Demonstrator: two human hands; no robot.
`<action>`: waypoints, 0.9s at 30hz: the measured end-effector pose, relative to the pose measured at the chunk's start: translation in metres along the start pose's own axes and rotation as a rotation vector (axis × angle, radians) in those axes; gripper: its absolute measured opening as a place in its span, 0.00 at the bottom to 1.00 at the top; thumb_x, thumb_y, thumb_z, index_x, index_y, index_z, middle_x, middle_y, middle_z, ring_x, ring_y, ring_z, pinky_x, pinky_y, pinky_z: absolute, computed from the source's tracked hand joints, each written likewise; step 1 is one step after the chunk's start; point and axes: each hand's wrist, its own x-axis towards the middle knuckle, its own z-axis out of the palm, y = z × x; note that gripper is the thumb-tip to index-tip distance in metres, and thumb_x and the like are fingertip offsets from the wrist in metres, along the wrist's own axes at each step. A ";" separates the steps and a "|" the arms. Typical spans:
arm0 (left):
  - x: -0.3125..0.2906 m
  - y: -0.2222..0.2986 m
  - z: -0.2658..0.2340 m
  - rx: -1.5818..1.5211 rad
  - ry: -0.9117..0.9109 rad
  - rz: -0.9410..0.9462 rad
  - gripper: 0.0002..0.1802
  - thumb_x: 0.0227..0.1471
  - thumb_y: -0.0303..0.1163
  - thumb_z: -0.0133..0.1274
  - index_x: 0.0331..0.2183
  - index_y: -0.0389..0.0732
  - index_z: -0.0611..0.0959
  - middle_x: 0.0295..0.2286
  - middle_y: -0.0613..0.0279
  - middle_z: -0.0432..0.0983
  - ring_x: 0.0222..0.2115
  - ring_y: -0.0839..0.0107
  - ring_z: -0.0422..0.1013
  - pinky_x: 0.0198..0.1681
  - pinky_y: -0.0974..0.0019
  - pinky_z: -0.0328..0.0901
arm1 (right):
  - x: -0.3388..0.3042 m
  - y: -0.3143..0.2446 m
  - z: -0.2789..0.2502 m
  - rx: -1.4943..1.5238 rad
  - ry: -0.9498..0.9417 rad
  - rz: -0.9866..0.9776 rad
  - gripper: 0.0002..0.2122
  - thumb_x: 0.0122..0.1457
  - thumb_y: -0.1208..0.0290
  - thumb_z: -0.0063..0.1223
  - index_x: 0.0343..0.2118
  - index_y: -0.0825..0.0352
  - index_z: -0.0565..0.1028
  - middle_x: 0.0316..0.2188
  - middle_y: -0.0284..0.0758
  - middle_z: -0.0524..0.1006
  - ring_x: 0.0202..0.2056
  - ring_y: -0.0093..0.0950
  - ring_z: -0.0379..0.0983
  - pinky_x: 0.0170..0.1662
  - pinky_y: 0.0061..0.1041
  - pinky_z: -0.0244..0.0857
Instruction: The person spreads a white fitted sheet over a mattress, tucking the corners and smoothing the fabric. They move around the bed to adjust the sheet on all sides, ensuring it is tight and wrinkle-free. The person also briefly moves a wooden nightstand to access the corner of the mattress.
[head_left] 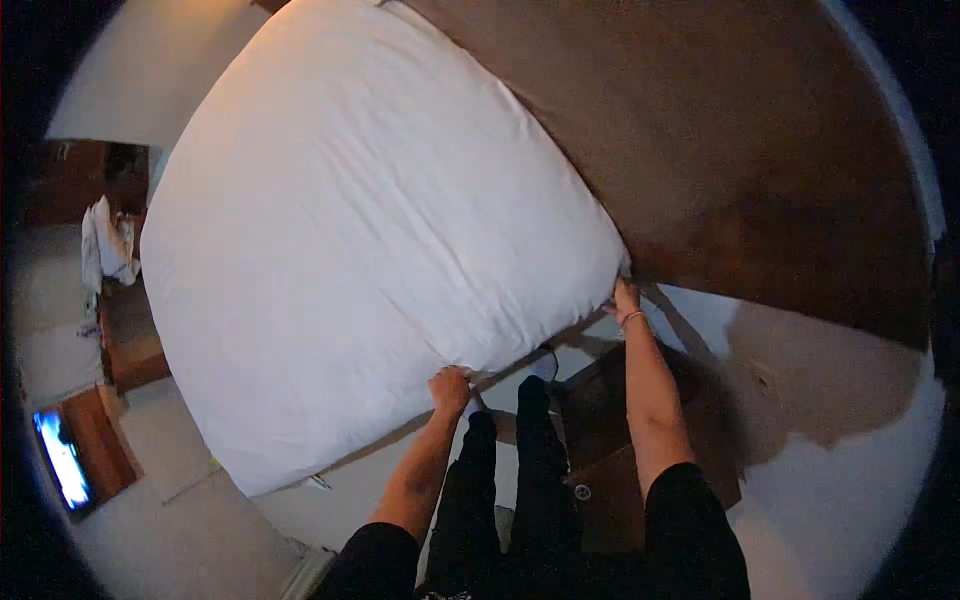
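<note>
A wide mattress covered with a white sheet (330, 230) fills the middle of the view, with creases running across it toward its near edge. My left hand (450, 390) is closed on the sheet at this near edge, where the cloth puckers beside the knuckles. At the mattress corner beside the headboard, my right hand (625, 298) is closed on the sheet, its fingertips partly hidden by the corner. A bracelet (632, 318) circles my right wrist.
A tall brown headboard (760, 150) borders the mattress on the right. Close to my legs stands a dark wooden nightstand (610, 490). White pillows (115, 240) lie on wooden furniture at the far left, and a lit screen (62, 460) is below them.
</note>
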 end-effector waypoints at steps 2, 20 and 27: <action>0.008 -0.010 0.012 -0.074 -0.011 0.110 0.12 0.44 0.36 0.53 0.32 0.40 0.77 0.30 0.51 0.76 0.32 0.55 0.74 0.33 0.53 0.67 | 0.024 0.011 0.001 -0.086 0.154 -0.052 0.23 0.53 0.56 0.52 0.50 0.60 0.65 0.37 0.35 0.72 0.32 0.33 0.69 0.28 0.34 0.69; -0.118 -0.032 0.060 -0.604 -0.472 0.220 0.21 0.50 0.48 0.45 0.33 0.38 0.78 0.30 0.44 0.75 0.35 0.46 0.71 0.37 0.49 0.64 | -0.115 0.067 -0.125 0.109 -0.098 0.224 0.15 0.56 0.57 0.46 0.35 0.65 0.72 0.28 0.35 0.74 0.31 0.32 0.73 0.35 0.39 0.69; -0.118 -0.124 0.026 -0.615 -0.276 0.152 0.22 0.47 0.48 0.46 0.24 0.38 0.82 0.25 0.47 0.77 0.31 0.49 0.73 0.35 0.50 0.65 | -0.289 0.051 -0.116 0.199 -0.292 0.210 0.26 0.55 0.59 0.47 0.54 0.66 0.60 0.44 0.39 0.71 0.43 0.39 0.70 0.43 0.46 0.67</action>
